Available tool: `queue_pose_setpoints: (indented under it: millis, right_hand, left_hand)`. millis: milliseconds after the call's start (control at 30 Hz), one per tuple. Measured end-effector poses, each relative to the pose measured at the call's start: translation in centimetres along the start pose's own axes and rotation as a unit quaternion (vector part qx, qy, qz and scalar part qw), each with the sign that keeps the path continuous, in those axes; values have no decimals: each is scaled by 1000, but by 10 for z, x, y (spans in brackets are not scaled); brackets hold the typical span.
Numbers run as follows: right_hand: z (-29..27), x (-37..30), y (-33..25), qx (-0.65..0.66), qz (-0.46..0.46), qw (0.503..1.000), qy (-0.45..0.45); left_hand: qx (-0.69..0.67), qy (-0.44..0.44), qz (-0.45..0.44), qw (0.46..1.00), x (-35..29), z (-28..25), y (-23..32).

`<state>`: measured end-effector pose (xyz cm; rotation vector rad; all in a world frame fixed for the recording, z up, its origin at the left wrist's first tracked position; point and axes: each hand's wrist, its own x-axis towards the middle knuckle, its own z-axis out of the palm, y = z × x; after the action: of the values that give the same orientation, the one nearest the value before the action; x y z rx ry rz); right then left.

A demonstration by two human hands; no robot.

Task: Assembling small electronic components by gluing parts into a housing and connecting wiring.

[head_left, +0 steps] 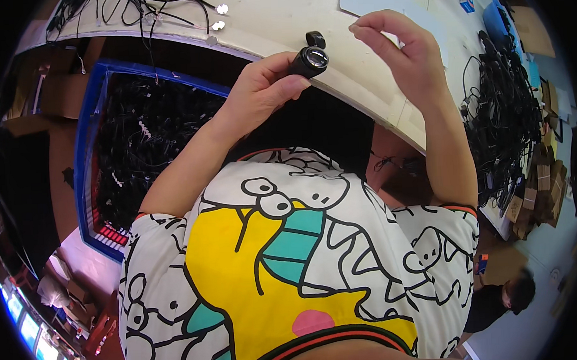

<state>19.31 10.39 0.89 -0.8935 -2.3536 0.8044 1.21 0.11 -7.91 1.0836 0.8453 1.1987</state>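
Observation:
My left hand [259, 88] is closed around a short black cylinder [308, 63], held at the near edge of the pale table. Its upward end is round and shiny, like glass or metal. Just beyond it is a small black rounded piece [315, 40]; whether it is joined to the cylinder or lies on the table I cannot tell. Over the tabletop to the right, my right hand [415, 55] has its thumb and forefinger tips pressed together, apart from the cylinder. Anything between those fingertips is too small or hidden to make out.
A blue-rimmed crate [84, 157] full of black cables stands left of me, below the table [262, 27]. Loose black cables with pale ends [159, 12] lie at the far left. A large cable heap [501, 119] is on the right. Behind me at right is another person [500, 302].

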Motion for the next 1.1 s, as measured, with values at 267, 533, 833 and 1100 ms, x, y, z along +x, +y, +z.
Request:
queue_pose_setpoints:
  millis: [267,533,833,1100]
  right_hand:
    - [25,7,13,-148,-109,983,8]
    - [33,15,23,-206,-95,973,-37]
    - [10,7,-18,42,-22,997,-61]
    - [5,-6,-34,-17,-130,986,-100]
  left_hand:
    - [-58,19,-55,997,3,-3,-3]
    - [-110,26,-1,994,0,-7,2]
    - [-46,27,-8,999,-8,-7,2]
    - [24,29,25,999,-5,4,2]
